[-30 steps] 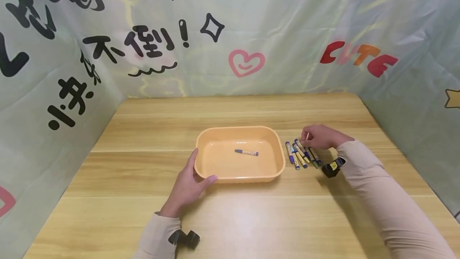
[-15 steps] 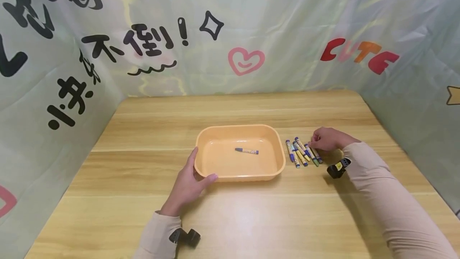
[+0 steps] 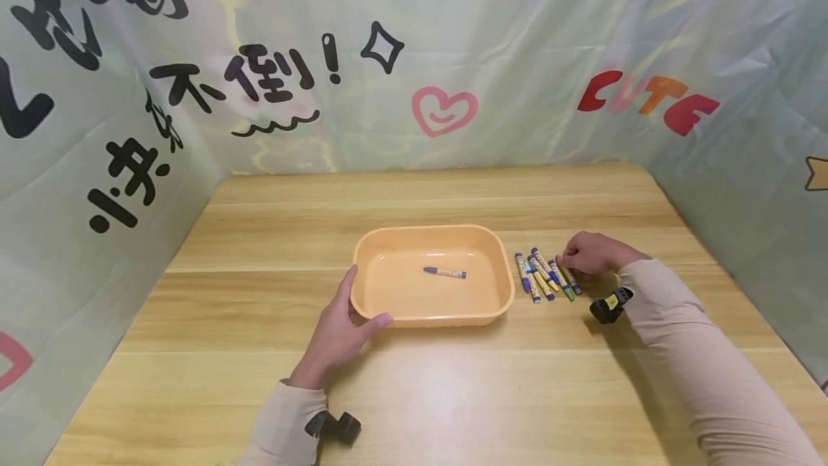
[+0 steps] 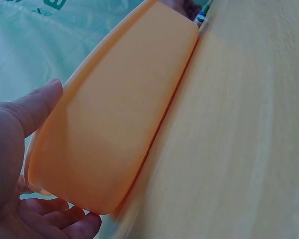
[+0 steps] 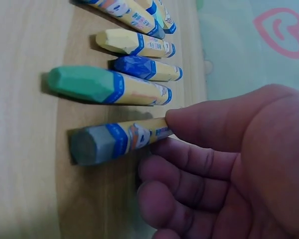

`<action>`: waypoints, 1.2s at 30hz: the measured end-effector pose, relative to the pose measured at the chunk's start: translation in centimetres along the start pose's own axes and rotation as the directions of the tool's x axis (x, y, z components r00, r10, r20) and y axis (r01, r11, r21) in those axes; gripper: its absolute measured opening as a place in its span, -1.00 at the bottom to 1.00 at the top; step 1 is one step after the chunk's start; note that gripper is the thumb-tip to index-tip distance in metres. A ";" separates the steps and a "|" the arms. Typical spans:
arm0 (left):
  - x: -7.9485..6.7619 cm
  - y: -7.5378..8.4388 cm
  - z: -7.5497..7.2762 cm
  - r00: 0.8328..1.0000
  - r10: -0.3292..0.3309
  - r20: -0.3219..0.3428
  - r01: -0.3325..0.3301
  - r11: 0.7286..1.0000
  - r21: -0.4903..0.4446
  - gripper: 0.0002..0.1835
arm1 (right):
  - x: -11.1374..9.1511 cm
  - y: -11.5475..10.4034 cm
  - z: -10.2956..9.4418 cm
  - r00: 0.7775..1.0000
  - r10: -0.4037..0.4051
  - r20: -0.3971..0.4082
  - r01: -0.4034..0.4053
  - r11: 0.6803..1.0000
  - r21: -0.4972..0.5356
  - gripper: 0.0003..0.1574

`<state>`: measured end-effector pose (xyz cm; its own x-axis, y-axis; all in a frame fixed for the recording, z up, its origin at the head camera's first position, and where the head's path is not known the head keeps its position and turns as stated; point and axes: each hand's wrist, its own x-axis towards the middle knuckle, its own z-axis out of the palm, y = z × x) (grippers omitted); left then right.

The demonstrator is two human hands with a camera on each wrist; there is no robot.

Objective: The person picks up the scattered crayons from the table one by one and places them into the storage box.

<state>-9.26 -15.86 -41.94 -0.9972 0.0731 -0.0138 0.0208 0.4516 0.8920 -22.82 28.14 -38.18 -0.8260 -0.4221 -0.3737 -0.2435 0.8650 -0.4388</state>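
Note:
My left hand (image 3: 333, 342) grips the near left corner of an orange plastic basin (image 3: 394, 297), its thumb on the near side and its fingers around the left end. Inside the basin lies one dark-tipped crayon (image 3: 444, 272). To the right of the basin, several paper-wrapped crayons (image 3: 540, 275) lie loosely side by side on the table. My right hand (image 3: 591, 253) is at the right edge of this group. In the right wrist view, its thumb and index finger pinch the wrapped end of a grey crayon (image 5: 97, 144), beside a green crayon (image 5: 84, 83).
The wooden table (image 3: 259, 236) reaches back to a pale printed curtain (image 3: 517, 42) that hangs behind it and on both sides. In the right wrist view, blue (image 5: 134, 66) and pale yellow (image 5: 119, 41) crayons lie past the green one.
My right hand has moved slightly right and nearer, away from the middle of the crayons to the rightmost ones. The left hand and basin stay in place.

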 end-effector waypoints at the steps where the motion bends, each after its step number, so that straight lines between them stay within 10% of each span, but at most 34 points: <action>1: 0.0 0.0 0.0 1.000 0.000 0.000 0.000 1.000 -0.002 0.18 | 0.0 0.0 0.0 1.000 0.001 -0.004 -0.001 1.000 0.001 -0.49; 36: 0.0 0.0 -0.1 1.000 0.014 -0.002 -0.014 1.000 0.016 0.17 | 0.5 -4.5 -1.8 0.967 -0.113 -0.230 0.107 0.994 -0.035 -0.72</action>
<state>-9.22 -15.92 -41.88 -0.9970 0.0778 -0.0007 0.0357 0.4652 0.8845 -23.07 24.53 -34.99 -0.8878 -0.4432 -0.1242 -0.3486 0.8237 -0.4472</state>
